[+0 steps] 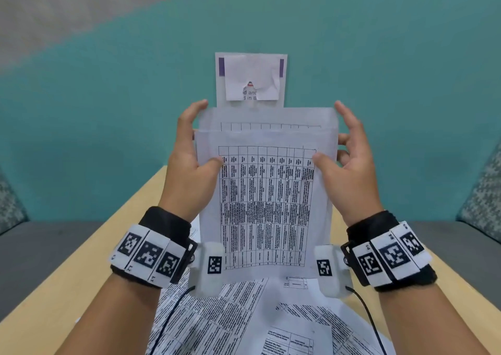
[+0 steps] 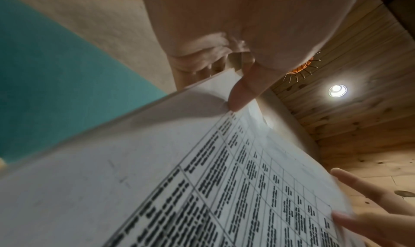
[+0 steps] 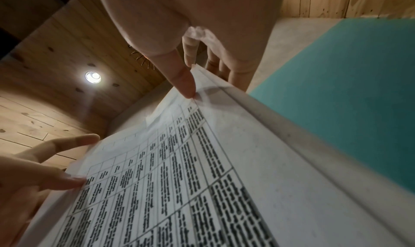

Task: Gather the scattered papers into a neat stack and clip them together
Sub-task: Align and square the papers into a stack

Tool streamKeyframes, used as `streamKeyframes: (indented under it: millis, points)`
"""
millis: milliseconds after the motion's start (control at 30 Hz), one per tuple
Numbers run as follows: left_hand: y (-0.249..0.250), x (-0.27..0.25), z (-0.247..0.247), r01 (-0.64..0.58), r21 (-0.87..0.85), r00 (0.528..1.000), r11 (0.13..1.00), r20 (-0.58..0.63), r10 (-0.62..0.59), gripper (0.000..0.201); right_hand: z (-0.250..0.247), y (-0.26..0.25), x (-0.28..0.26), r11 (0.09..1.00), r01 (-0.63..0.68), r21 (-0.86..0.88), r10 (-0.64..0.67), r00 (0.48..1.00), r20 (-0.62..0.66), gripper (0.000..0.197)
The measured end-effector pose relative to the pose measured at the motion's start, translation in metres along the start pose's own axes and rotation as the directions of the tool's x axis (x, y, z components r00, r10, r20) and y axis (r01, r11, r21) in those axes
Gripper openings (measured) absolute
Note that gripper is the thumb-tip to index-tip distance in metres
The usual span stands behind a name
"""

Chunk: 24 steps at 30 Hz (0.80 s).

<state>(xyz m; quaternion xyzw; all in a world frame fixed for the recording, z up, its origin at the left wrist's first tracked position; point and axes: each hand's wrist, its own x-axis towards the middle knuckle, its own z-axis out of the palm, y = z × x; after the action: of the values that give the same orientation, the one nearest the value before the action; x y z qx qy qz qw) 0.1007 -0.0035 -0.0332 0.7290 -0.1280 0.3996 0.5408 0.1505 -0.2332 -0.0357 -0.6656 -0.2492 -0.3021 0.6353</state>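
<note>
Nearest, on the counter [image 1: 81,259]: loose papers [image 1: 217,314] lying crooked over each other, not yet gathered. Above them, held upright between both hands: the stack [image 1: 267,192], lower edge close to the loose papers, probably to knock it level. Left hand [image 1: 189,162] grasping the left edge, thumb on the front page, fingers behind. Right hand [image 1: 344,162] grasping the right edge in the same way, thumb pressing the printed table. Both grips on the sides, likely to keep the sheets from fanning while squaring. Behind the front page, a second sheet standing a little higher; farther behind, a smaller sheet [image 1: 250,78] with purple bars sticking well above the top, so edges not aligned yet. No clip visible anywhere.
</note>
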Motion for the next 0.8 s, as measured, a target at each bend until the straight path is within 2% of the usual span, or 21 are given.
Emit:
streamKeyframes:
  millis: [100,167,233,333,400,600,700,733,800]
  points:
    - [0.0,-0.001,0.0,0.011,0.005,1.0,1.0,-0.008,-0.011,0.077,0.0,0.002,0.001,1.0,-0.009,-0.018,0.008,1.0,-0.027,0.071]
    - [0.0,0.0,0.0,0.009,0.008,1.0,1.0,0.002,-0.009,0.079,0.0,0.002,0.001,1.0,-0.002,-0.011,0.002,1.0,-0.02,0.075]
    - [-0.002,0.001,0.0,0.019,0.017,1.0,1.0,0.006,-0.019,0.074,-0.001,0.003,0.001,1.0,0.009,-0.003,-0.009,1.0,-0.01,0.074]
    - [-0.005,0.002,0.0,0.043,0.005,0.999,0.999,0.003,-0.043,0.058,-0.001,0.007,0.003,1.0,-0.001,-0.005,0.001,1.0,-0.011,0.054]
    - [-0.006,0.002,0.0,0.055,0.011,0.998,0.998,0.005,-0.055,0.055,-0.001,0.01,0.003,1.0,-0.017,0.0,0.017,1.0,-0.015,0.046]
    - [-0.008,0.002,0.001,0.055,0.011,0.998,0.998,-0.023,-0.055,0.053,0.0,0.009,0.001,0.999,-0.05,0.008,0.05,0.999,-0.012,0.053]
    - [-0.014,0.002,0.002,0.191,-0.136,0.977,0.972,-0.069,-0.201,0.063,0.0,0.013,0.001,0.982,-0.148,0.115,0.151,0.988,-0.019,0.071]
    - [-0.017,0.002,0.002,0.259,-0.187,0.96,0.948,-0.063,-0.274,0.06,0.0,0.016,0.001,0.966,-0.209,0.155,0.214,0.977,-0.018,0.072]
    - [-0.022,0.002,0.001,0.391,-0.25,0.914,0.886,-0.007,-0.405,0.046,-0.002,0.023,0.001,0.914,-0.353,0.202,0.355,0.934,0.028,0.06]
